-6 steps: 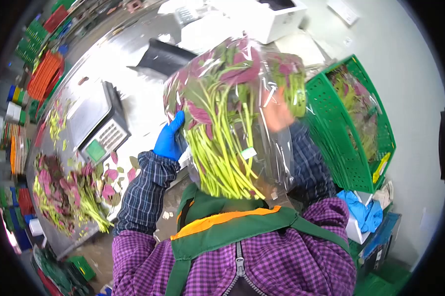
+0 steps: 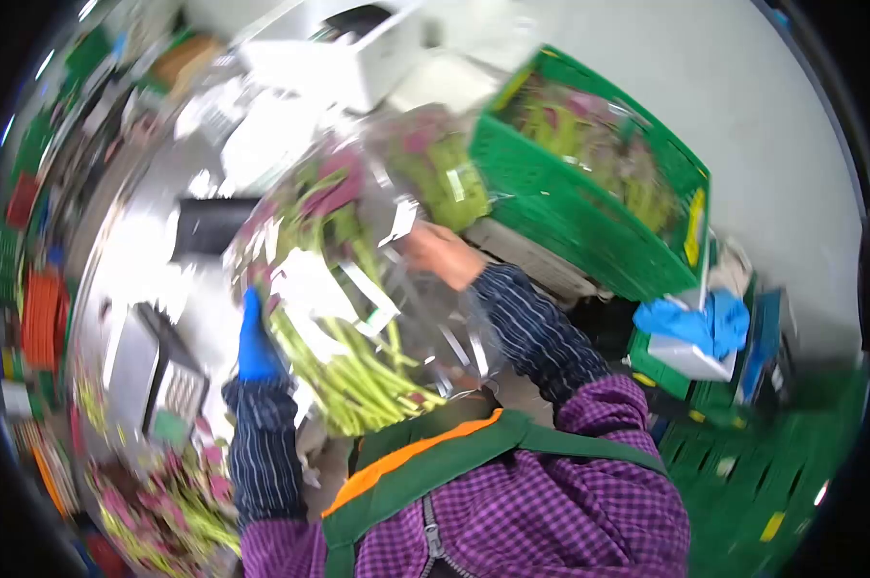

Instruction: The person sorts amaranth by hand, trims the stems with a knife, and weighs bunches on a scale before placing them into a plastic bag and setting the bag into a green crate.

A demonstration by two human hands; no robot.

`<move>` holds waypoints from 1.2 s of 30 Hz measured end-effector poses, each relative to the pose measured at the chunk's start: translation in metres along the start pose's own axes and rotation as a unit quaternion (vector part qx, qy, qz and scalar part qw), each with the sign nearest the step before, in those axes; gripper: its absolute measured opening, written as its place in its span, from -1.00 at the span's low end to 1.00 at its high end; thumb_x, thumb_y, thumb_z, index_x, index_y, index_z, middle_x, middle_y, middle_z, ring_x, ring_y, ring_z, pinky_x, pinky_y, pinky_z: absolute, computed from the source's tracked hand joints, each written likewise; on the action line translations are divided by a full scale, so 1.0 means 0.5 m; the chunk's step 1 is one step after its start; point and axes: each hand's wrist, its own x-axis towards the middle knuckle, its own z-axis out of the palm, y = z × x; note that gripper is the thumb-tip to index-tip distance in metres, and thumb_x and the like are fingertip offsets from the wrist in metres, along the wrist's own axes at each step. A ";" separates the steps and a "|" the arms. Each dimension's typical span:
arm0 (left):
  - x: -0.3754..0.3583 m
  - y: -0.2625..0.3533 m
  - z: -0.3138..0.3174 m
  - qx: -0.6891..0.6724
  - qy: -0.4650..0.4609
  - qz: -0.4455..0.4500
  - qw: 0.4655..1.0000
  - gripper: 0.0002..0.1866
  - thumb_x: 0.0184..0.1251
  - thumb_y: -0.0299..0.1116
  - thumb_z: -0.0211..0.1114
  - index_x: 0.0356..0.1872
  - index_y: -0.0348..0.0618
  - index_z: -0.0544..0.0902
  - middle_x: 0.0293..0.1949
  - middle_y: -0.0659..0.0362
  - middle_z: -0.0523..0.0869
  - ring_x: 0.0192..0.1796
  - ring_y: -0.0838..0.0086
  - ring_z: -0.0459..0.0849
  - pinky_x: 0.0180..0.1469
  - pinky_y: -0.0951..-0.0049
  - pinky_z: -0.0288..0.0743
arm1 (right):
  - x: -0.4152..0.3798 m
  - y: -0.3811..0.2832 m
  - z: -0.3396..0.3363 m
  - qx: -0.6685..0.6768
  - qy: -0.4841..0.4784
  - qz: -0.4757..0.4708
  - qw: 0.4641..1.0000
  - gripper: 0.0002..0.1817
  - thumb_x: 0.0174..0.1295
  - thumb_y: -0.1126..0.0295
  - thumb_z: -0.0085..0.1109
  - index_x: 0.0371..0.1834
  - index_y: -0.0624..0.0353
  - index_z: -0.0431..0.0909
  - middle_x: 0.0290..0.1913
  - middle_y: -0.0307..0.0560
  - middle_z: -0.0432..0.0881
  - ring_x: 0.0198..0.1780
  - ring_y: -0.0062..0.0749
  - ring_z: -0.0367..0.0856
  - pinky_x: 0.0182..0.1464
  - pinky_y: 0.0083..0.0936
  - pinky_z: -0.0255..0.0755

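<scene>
A clear plastic bag of purple-leaved greens (image 2: 343, 328) is held upright in front of my chest, its pale green stems pointing down at me. Glare hides part of its front. At the bag's left side, my left hand (image 2: 257, 337) in a blue glove grips it, thumb up along the plastic. My bare right hand (image 2: 443, 252) is closed on the bag's right edge; its fingertips are blurred and partly behind the film. Just beyond that hand lies another bagged bunch of greens (image 2: 440, 169), beside a green crate (image 2: 570, 212) with more bagged greens in it.
A scale (image 2: 156, 376) stands on the metal table at left, with loose purple-leaved greens (image 2: 165, 506) nearer me. A black tray (image 2: 209, 229) and a white box (image 2: 310, 67) are farther back. Blue gloves (image 2: 695, 323) lie on a white box at right.
My view has swung right, so the crate sits nearer the middle. Both hands still hold the bag, which now faces more toward the crate; my right hand shows more sharply.
</scene>
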 end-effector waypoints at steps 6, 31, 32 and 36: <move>-0.031 -0.057 0.049 -0.002 0.027 0.040 0.999 -0.36 0.37 0.04 0.01 0.34 -0.13 0.20 0.24 0.12 0.39 0.21 0.31 0.42 0.23 0.28 0.33 | 0.150 -0.004 -0.307 -0.553 0.412 -0.056 0.722 -0.31 0.20 -0.06 0.05 0.18 0.33 0.33 0.17 0.18 0.42 0.16 0.01 0.41 0.22 -0.26 0.27; 0.199 -0.054 0.089 0.093 0.044 0.080 0.991 -0.39 0.41 0.00 -0.09 0.36 -0.14 0.16 0.25 0.09 0.35 0.22 0.27 0.39 0.29 0.27 0.23 | -0.163 -0.368 -0.364 -0.142 0.329 -0.315 0.879 -0.72 0.12 0.37 0.25 -0.14 0.27 0.56 -0.33 -0.24 0.63 -0.36 -0.66 0.52 -0.29 -0.62 0.40; 0.233 -0.055 0.083 0.067 0.022 0.071 0.995 -0.40 0.41 -0.02 -0.08 0.35 -0.15 0.17 0.25 0.09 0.35 0.22 0.28 0.39 0.28 0.27 0.23 | -0.169 -0.376 -0.392 -0.105 0.359 -0.332 0.866 -0.73 0.13 0.37 0.24 -0.16 0.28 0.56 -0.31 -0.23 0.63 -0.35 -0.66 0.52 -0.28 -0.63 0.39; 0.362 -0.065 0.150 0.150 -0.043 0.077 0.985 -0.43 0.41 0.02 -0.09 0.32 -0.08 0.23 0.23 0.08 0.37 0.21 0.28 0.41 0.25 0.24 0.29 | -0.146 -0.325 -0.609 -0.121 0.478 -0.256 0.831 -0.62 0.15 0.19 0.23 -0.19 0.33 0.56 -0.30 -0.12 0.62 -0.32 -0.49 0.55 -0.23 -0.49 0.43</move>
